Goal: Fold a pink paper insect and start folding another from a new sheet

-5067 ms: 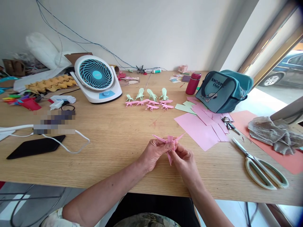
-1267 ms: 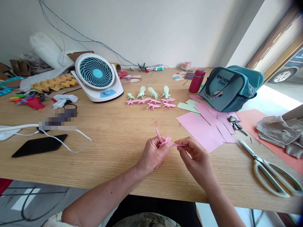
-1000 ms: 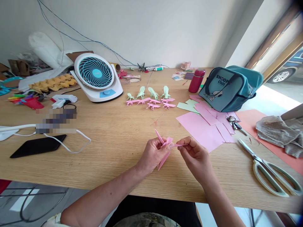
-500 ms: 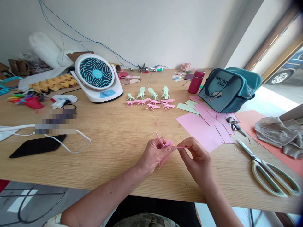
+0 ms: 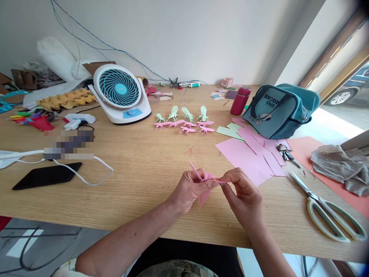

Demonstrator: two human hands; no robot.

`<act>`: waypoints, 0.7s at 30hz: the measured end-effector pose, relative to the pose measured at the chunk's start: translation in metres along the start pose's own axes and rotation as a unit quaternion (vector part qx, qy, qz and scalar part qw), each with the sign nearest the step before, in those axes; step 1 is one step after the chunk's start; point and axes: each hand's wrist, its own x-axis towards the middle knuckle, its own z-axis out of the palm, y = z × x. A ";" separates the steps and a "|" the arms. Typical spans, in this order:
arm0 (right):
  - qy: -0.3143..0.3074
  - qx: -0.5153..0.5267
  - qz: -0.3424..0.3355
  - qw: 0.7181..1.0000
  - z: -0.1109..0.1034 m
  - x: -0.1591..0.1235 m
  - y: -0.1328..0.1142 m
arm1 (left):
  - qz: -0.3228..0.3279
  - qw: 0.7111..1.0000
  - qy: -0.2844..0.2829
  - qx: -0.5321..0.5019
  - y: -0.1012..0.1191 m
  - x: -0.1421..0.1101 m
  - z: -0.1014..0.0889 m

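Between my hands is a folded pink paper piece, with narrow points sticking out. My left hand grips its body, thumb on top; part of the paper is hidden behind the fingers. With thumb and forefinger, my right hand pinches a thin pointed strip at the piece's right end. Beyond the hands stand several folded pink paper insects in front of a row of green paper insects. Pink paper sheets lie just past my right hand.
Large scissors lie open-bladed at the right, near keys and a grey cloth. A teal bag and red flask stand behind. At left are a fan, a black phone and a white cable.
Both hands and the pink paper piece appear slightly further right, as the whole view shifts a little. My hold on the paper looks the same, right fingers still on its thin end.
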 end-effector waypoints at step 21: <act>0.054 0.011 0.006 0.998 -0.005 -0.003 0.005 | 0.173 0.936 -0.126 0.279 0.011 0.002 -0.018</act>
